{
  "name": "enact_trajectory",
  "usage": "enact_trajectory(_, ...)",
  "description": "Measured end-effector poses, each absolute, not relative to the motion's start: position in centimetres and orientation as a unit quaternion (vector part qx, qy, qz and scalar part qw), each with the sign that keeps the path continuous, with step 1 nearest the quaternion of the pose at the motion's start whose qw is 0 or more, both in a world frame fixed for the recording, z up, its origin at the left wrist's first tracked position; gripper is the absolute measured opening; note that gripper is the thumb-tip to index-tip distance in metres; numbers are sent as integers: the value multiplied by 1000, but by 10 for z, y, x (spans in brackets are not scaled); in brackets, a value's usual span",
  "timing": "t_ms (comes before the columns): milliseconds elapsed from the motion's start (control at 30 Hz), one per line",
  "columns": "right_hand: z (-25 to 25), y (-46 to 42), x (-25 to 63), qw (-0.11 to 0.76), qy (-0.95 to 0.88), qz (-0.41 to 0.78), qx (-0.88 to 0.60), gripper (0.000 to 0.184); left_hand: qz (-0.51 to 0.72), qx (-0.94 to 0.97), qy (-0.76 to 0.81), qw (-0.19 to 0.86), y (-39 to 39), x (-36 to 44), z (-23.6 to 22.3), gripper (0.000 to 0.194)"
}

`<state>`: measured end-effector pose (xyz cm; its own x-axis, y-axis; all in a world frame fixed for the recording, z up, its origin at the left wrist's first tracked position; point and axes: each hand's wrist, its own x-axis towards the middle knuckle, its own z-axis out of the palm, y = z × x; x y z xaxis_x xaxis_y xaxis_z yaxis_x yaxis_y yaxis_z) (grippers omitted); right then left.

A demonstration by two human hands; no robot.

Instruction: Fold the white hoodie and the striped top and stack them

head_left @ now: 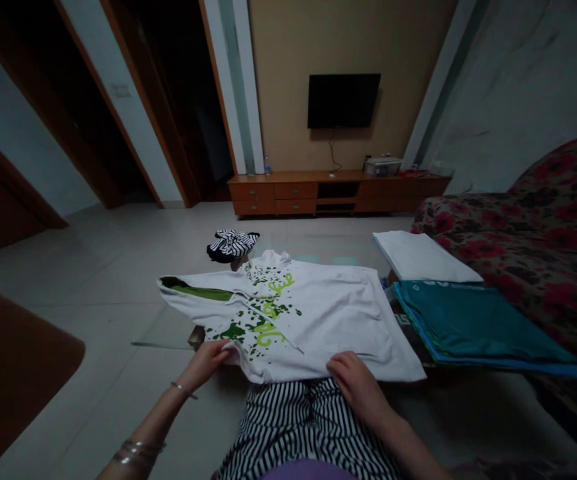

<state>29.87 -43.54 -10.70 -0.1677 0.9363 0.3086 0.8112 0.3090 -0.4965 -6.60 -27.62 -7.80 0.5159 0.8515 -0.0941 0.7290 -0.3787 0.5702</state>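
As I read the head feed from my remote station, both of the person's hands sit at the near edge of a white hoodie (313, 320), which lies spread flat, print side up, directly ahead of them. Left hand (207, 365): fingers (221, 349) gathered on the hoodie's near left corner, pinching the fabric as far as I can make out. Right hand (356, 387): open, fingers (338, 363) slightly curved and resting on the lower hem, with no clear pinch.

Hoodie notes: green splatter print and lettering (268, 327) across the front, a drawstring (273, 327) running down it, and a green lining (198, 293) showing at the far left, beyond the left hand. The hood (271, 258) points away from the hands. Under the garment, a glass tabletop (163, 335) shows past the left hand.

Beyond both hands, just past the hood, sits a bundled black-and-white striped garment (232, 245). To the right of the right hand lie a folded white cloth (418, 257) and a stack of folded teal fabric (473, 327), with a red floral sofa (543, 227) further right. Directly below the hands are the person's striped trousers (298, 427). A thin bracelet (183, 390) circles the left wrist, and metal bangles (138, 453) sit farther up that forearm.
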Motion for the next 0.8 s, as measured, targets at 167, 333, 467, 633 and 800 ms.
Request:
enact_trajectory(167, -112, -427, 289, 291, -764, 126, -562, 28, 134, 813, 531, 199, -253, -34, -91, 28)
enact_trajectory(333, -110, -409, 318, 293, -760, 130, -565, 30, 181, 845, 486, 131, -202, -12, -93, 29)
enact_trajectory(467, -96, -352, 372, 262, -755, 99, -593, 28, 190, 854, 476, 93, -123, 9, -82, 23)
enact_trajectory(633, -78, -233, 456, 156, -706, 38, -689, 30, 180, 846, 494, 80, -16, 50, -69, 22)
enact_trajectory(800, -81, -146, 518, 39, -628, 19, -777, 30, 149, 811, 557, 96, 68, 84, -75, 23)
